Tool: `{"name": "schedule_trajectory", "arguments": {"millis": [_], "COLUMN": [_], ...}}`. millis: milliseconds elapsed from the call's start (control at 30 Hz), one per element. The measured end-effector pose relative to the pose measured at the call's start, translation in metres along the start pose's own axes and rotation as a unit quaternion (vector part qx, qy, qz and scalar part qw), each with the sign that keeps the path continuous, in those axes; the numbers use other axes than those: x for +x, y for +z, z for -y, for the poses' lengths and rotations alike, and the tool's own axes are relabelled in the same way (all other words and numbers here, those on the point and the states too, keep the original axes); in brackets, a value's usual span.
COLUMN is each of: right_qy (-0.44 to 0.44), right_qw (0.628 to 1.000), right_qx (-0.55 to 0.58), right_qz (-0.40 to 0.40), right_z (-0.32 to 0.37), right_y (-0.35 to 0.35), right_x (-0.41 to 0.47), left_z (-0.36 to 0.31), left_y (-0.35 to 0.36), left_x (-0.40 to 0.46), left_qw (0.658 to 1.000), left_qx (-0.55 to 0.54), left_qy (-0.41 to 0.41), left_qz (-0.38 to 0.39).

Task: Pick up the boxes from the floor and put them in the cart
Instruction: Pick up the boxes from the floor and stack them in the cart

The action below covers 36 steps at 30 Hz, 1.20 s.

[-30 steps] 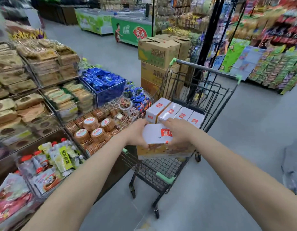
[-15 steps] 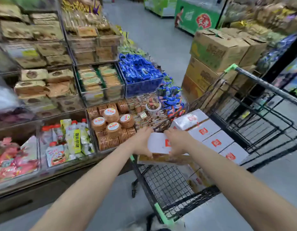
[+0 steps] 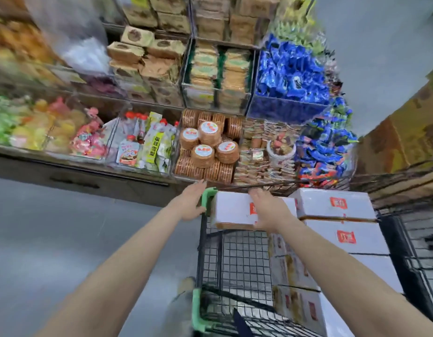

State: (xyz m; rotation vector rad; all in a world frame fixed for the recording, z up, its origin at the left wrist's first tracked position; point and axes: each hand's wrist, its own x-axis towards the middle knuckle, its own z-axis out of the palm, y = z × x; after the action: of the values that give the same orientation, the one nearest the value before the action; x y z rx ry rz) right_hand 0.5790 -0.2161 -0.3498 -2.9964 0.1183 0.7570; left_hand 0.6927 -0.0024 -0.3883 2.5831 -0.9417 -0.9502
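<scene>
A white box with a red label [image 3: 231,210] is held over the far left corner of the black wire cart [image 3: 202,242], beside several like boxes [image 3: 332,203] stacked inside along the cart's right side. My right hand [image 3: 269,210] lies over the box's right end with the thumb hooked round its near edge. My left hand [image 3: 191,203] has straight fingers at the box's left end, against the cart's green corner guard [image 3: 207,198]. Whether that hand touches the box is unclear.
A low display of snack packets, round biscuit packs [image 3: 205,147] and blue sweets [image 3: 290,74] runs just beyond the cart. Brown cartons [image 3: 405,135] stand at the right. Grey floor [image 3: 64,239] lies to the left of the cart.
The view has swung down and left, closer over the cart. Both hands moved the box to the cart's far left corner, and my left hand slid out to its end.
</scene>
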Motion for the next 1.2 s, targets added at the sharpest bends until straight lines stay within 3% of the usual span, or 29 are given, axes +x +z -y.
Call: {"name": "schedule_trajectory", "arguments": {"millis": [233,367,600,967,1200], "right_qy": [-0.011,0.012,0.017,-0.015,-0.122], "right_qw": [1.0,1.0,0.999,0.996,0.992], "right_qx": [-0.006,-0.016,0.022,0.032,-0.012], "right_qz": [-0.002,0.013,0.032,0.078,0.009], "right_z": [-0.007,-0.008,-0.005,-0.006,0.032], "right_y": [0.067,0.103,0.133,0.069,-0.003], "right_x": [0.053,0.072,0.088,0.061,0.057], "left_z": [0.021,0.018,0.024,0.016,0.028], "left_y": [0.039,0.057,0.068,0.043,0.025], "left_x": [0.041,0.055,0.063,0.037,-0.045], "left_qw": [0.998,0.991,0.987,0.993,0.978], "left_qx": [-0.057,-0.106,-0.095,-0.099,-0.11], "left_qy": [-0.019,-0.034,-0.02,-0.051,-0.156], "left_qz": [-0.022,-0.08,-0.127,-0.027,-0.089]}}
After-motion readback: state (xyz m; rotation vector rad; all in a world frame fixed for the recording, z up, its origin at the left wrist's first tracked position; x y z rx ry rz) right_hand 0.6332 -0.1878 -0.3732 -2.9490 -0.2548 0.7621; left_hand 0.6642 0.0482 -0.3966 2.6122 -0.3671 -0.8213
